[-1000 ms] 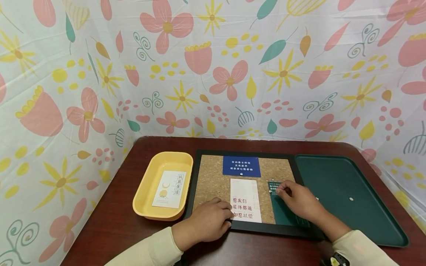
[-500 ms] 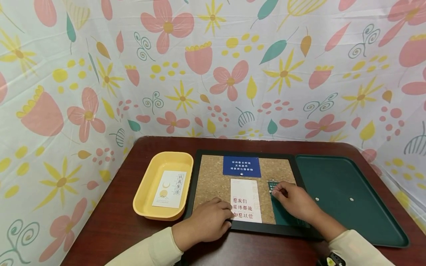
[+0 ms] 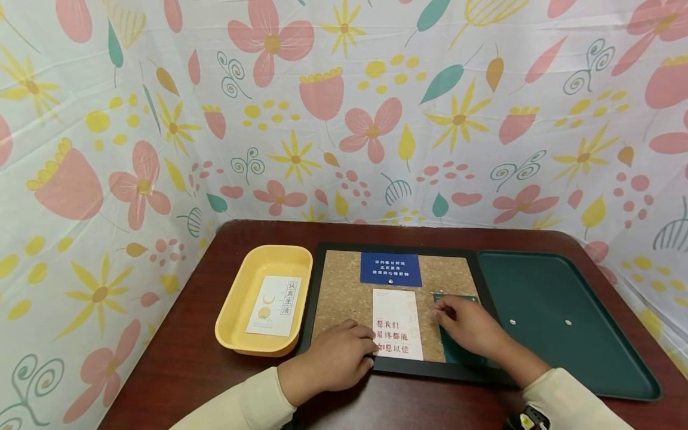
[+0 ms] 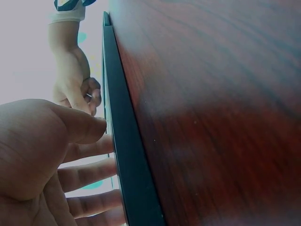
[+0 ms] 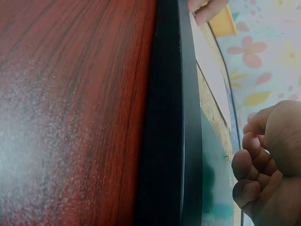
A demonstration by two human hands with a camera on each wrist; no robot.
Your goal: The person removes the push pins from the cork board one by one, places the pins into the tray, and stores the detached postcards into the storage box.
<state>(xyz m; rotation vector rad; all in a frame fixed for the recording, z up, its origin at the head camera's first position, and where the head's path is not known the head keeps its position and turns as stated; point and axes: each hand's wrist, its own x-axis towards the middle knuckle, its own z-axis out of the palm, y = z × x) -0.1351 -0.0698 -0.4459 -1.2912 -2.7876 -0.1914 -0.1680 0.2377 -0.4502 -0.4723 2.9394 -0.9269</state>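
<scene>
My left hand [image 3: 340, 353] rests on the near left edge of a black-framed cork board [image 3: 340, 269], its fingers extended over the frame and the lower edge of a white card [image 3: 395, 310]. In the left wrist view those fingers [image 4: 89, 175] lie across the frame. My right hand [image 3: 473, 325] is over a dark green card [image 3: 454, 349] at the board's right side. Thumb and index finger meet at the card's upper left edge, pinching at a small push pin that the fingertips hide. In the right wrist view the other fingers [image 5: 245, 165] are curled.
A blue card [image 3: 390, 269] lies at the board's top with a pin [image 3: 390, 281] at its lower edge. Left stands a yellow bin [image 3: 231, 322] holding a white card [image 3: 273, 306]. Right lies a green tray [image 3: 543, 280] with two pins [image 3: 568, 322]. Floral cloth stands behind.
My right hand has shifted slightly left along the green card, and its fingertips now cover the pin seen beside them before. The left hand and the cards have stayed put.
</scene>
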